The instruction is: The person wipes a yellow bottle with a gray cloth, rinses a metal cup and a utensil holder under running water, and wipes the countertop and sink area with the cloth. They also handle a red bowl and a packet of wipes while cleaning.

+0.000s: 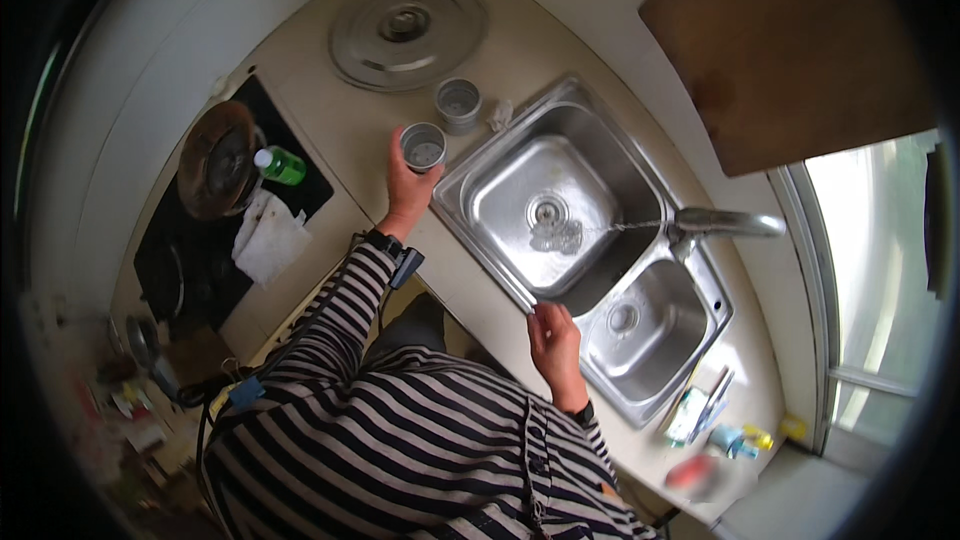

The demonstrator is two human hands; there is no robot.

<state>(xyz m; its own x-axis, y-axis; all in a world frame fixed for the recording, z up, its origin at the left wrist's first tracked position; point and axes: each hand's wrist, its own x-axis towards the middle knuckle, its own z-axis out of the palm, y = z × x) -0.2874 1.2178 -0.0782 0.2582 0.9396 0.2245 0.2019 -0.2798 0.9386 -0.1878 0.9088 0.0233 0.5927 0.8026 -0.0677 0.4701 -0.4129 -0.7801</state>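
Note:
My left hand (411, 184) is around a grey metal cup (424, 146) at the counter left of the sink. Beside it stands a second, similar cup (458, 105), with a crumpled white tissue (500, 115) between that cup and the sink rim. Over the front rim of the double stainless-steel sink (487, 270) is my right hand (553, 341), its fingers curled; whether it holds anything small cannot be told. Water runs from the faucet (720, 223) into the larger basin.
A large round metal lid (375, 60) lies at the back. On the black cooktop (202, 262) at left are a dark pan (217, 157), a green bottle (283, 166) and a white cloth (268, 240). Several small items, including a red one (688, 472), lie right of the sink. A brown panel (795, 52) hangs upper right.

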